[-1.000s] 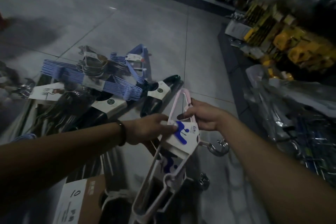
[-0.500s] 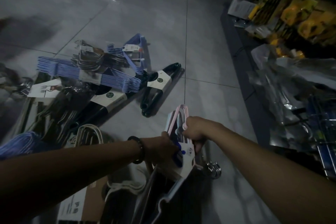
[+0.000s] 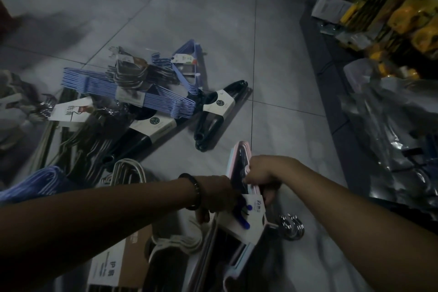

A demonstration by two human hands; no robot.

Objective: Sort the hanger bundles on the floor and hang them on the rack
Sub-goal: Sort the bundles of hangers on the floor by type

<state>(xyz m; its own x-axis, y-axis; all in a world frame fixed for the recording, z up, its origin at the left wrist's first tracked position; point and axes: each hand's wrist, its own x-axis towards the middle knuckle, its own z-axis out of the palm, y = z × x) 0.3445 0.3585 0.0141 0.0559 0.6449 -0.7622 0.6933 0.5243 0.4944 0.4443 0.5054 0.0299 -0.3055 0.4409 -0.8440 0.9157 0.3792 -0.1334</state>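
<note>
Nearest the camera, both hands hold the pastel hanger bundle [image 3: 246, 219] just above the floor [image 3: 213, 19]. The left hand [image 3: 216, 193] has its fingers curled around the bundle at the white card sleeve. The right hand [image 3: 263, 172] wraps its fingers [image 3: 268, 195] over the pink frames higher up. The chrome hooks [image 3: 292, 226] stick out to the right.

To lift it well, I judge both grips should stay tight across the whole stack so no hanger slides out. The hooks should be turned uppermost, ready for a rack, which is not in view.

At lower left a cardboard box [image 3: 113, 265] lies beside cream hangers [image 3: 175, 242]; what is inside it is too dark to tell. Further out lie a black hanger bundle [image 3: 213, 114], blue wire hangers [image 3: 151, 99] and a blue triangular bundle [image 3: 189, 64], overlapping in a heap. At the right, clear plastic bags [image 3: 391, 125] seem to hold metal goods, below shelves of yellow packets [image 3: 403, 14].
</note>
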